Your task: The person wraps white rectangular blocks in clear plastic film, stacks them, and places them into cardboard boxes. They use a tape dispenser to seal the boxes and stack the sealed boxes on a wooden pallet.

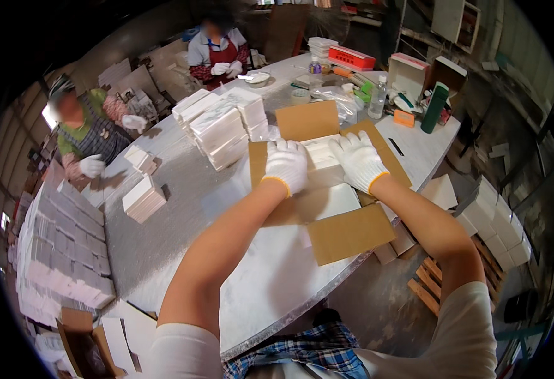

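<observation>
An open cardboard box [351, 235] lies before me with its brown flaps folded outward. Between its far and near flaps sits a stack of pale tiles [323, 156], at or inside the box opening. My left hand [288, 165], in a white knit glove, grips the left side of this stack with curled fingers. On the stack's right side, my right hand [359, 161] in a matching glove presses with its fingers bent over the edge. The gloves hide most of the tile ends. A white surface [331, 201] shows inside the box nearer to me.
Stacked white tiles [223, 123] stand beyond my left hand; smaller piles [144, 199] lie further left. A clear bottle [378, 98], green cylinder [435, 107] and red box [351, 58] stand far right. Two gloved people work across the table [252, 309]. White cartons [495, 221] are stacked at right.
</observation>
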{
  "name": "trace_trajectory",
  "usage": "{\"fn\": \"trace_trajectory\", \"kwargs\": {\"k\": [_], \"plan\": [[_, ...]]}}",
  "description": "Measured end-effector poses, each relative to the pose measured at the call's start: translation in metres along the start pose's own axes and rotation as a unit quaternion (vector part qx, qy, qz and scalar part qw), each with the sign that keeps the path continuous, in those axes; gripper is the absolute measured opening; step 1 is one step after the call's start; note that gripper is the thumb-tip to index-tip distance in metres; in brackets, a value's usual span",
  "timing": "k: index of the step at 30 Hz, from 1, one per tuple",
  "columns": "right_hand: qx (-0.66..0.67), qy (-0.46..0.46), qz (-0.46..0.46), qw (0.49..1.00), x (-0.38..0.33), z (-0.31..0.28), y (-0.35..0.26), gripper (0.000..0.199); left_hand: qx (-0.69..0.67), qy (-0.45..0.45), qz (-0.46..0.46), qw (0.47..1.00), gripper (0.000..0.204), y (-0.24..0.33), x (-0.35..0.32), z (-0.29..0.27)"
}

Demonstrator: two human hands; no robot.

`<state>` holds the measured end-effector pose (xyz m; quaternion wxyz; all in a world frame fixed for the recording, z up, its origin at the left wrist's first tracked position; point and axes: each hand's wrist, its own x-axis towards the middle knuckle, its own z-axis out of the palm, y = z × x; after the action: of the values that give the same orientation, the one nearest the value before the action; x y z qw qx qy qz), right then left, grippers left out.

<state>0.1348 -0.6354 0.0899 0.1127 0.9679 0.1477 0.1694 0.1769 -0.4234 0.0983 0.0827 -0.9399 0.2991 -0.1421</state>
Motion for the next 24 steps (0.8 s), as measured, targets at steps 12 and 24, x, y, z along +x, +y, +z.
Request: {"fn": "trace_trajectory", "kwargs": {"k": [12,24], "plan": [[0.326,0.081,0.109,0.935,-0.104,-0.059,-0.037,0.054,-0.253,0.287,-0.210,0.900,0.054,-0.095,-0.296,-0.026],[0.484,0.161,0.074,0.857,-0.158,-0.091,-0.193,0.037,0.045,0.188,-0.587,0.786,0.049,-0.189,-0.645,-0.019]]}}
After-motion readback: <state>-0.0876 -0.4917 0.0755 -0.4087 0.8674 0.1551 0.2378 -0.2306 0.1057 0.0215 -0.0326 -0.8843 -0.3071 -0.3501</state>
